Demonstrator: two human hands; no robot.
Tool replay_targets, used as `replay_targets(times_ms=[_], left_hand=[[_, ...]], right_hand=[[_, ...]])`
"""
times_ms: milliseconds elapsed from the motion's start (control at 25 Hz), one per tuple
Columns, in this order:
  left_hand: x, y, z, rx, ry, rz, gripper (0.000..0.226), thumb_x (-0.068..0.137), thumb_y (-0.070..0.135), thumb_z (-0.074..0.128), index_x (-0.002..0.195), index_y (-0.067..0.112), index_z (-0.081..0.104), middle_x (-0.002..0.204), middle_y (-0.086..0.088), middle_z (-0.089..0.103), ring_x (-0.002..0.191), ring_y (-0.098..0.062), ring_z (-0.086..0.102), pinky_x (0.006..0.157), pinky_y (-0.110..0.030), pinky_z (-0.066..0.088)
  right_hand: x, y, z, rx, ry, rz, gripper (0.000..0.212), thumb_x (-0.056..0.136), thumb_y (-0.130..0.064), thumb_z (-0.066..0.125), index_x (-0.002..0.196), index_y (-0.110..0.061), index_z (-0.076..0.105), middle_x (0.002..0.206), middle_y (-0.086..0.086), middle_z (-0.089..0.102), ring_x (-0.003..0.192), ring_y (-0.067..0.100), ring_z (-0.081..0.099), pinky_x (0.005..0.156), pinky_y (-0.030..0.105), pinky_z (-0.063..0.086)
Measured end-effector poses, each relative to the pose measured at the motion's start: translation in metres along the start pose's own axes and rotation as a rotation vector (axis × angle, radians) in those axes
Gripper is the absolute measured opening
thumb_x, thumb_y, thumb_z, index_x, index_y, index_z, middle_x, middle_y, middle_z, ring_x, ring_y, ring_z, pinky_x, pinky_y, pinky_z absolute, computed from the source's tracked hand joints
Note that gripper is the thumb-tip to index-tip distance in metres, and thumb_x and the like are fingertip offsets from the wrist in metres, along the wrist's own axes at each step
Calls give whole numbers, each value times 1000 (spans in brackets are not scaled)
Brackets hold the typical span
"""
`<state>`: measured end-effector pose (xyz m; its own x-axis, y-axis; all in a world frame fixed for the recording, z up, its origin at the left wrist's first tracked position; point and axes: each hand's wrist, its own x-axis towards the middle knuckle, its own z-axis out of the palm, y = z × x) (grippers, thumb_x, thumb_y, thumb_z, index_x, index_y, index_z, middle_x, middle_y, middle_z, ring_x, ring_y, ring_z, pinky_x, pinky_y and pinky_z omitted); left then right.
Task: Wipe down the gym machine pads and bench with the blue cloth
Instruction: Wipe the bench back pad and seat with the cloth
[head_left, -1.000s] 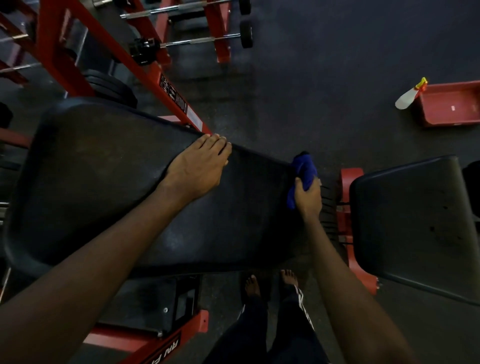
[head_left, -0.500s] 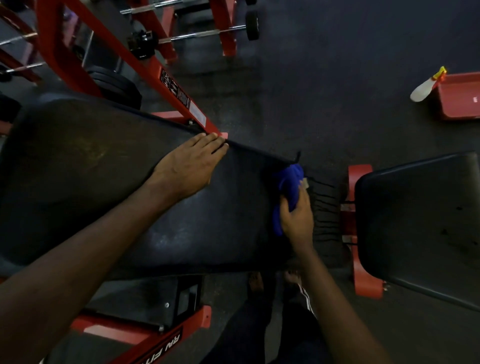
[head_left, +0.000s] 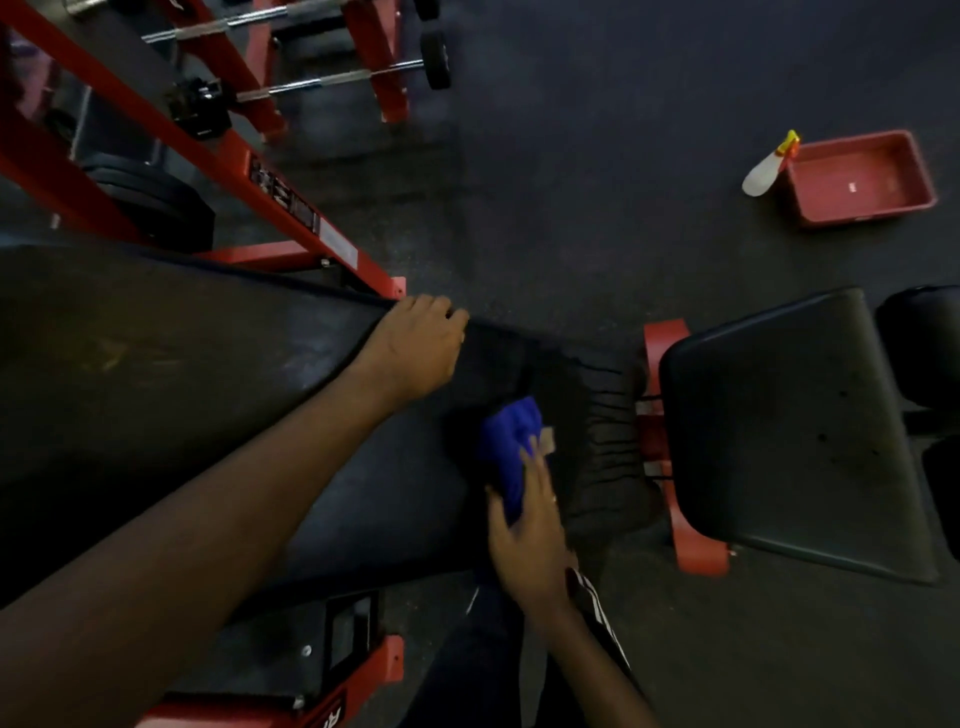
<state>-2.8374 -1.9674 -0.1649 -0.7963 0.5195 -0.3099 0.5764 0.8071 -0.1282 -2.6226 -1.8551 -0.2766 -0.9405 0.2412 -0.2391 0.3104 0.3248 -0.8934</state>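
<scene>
Blue cloth (head_left: 511, 441) gripped by right hand (head_left: 530, 535) on bench pad (head_left: 208, 389)

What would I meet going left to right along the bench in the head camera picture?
Long black pad → left hand → blue cloth → red frame bracket → smaller black seat pad.

Bench pad (head_left: 182, 389) cut off left; blue cloth (head_left: 506, 441) partly hidden, apparently bunched
</scene>
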Motion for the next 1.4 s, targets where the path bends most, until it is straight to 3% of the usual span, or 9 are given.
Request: replay_targets(times_ms=[120, 240, 360, 480, 720, 840, 1000, 1160, 1400], left_hand=[[6, 7, 19, 20, -31, 59, 26, 97, 15, 45, 121, 8, 55, 124, -15, 58, 117, -30, 53, 107, -39, 38], [8, 3, 20, -9, -84, 121, 45, 97, 7, 45, 142, 2, 46, 147, -18, 46, 137, -30, 42, 120, -38, 26], [8, 5, 17, 45, -108, 160, 50, 103, 14, 38, 151, 4, 33, 157, -16, 36, 145, -28, 34, 123, -36, 20], [9, 7, 19, 86, -110, 159, 48, 108, 28, 32, 150, 5, 34, 154, -17, 38, 142, -29, 37, 120, -40, 27], [13, 8, 21, 99, -122, 161, 51, 108, 30, 28, 153, 6, 27, 158, -17, 32, 147, -28, 31, 121, -39, 22], [14, 8, 20, 98, -135, 160, 52, 108, 30, 27, 155, 7, 25, 161, -16, 29, 149, -27, 28, 123, -39, 20], [17, 9, 22, 90, -147, 167, 52, 109, 30, 25, 155, 7, 23, 162, -15, 26, 150, -26, 25, 124, -39, 18], [16, 6, 23, 99, -152, 170, 53, 109, 29, 23, 157, 7, 20, 164, -14, 23, 152, -25, 21, 124, -38, 15], [32, 22, 29, 118, -248, 307, 56, 105, 21, 36, 157, 11, 20, 166, -9, 16, 154, -21, 13, 124, -33, 4]], right_hand=[[-14, 26, -9, 11, -11, 23, 65, 89, -31, 49, 153, -28, 34, 162, -8, 31, 149, 2, 26, 120, 22, 23], [31, 65, -20, 21, 116, 262, 65, 96, -36, 53, 155, -18, 34, 162, 0, 34, 148, 12, 31, 121, 32, 27], [90, 107, -43, 23, 150, 553, 69, 96, -48, 54, 154, -15, 34, 157, 12, 40, 142, 32, 41, 116, 41, 33], [125, 108, -56, 30, 167, 654, 68, 97, -51, 52, 153, -17, 34, 153, 15, 43, 135, 38, 47, 110, 45, 36], [49, 21, -7, -30, 74, 231, 61, 99, -33, 58, 155, -29, 34, 162, -17, 28, 139, 2, 33, 110, 27, 31], [83, 35, -15, -24, 68, 87, 60, 94, -29, 56, 152, -24, 41, 159, -13, 32, 145, 1, 29, 112, 10, 19], [184, 68, -35, -31, 32, 285, 62, 97, -43, 53, 152, -17, 39, 159, 7, 38, 146, 24, 35, 119, 28, 24], [205, 54, -35, 7, 109, 462, 60, 98, -46, 53, 151, -24, 38, 155, 6, 42, 137, 29, 46, 109, 39, 35], [100, 26, -16, 15, -50, 16, 65, 93, -21, 60, 153, -20, 38, 162, -5, 32, 147, 5, 28, 119, 21, 23]])
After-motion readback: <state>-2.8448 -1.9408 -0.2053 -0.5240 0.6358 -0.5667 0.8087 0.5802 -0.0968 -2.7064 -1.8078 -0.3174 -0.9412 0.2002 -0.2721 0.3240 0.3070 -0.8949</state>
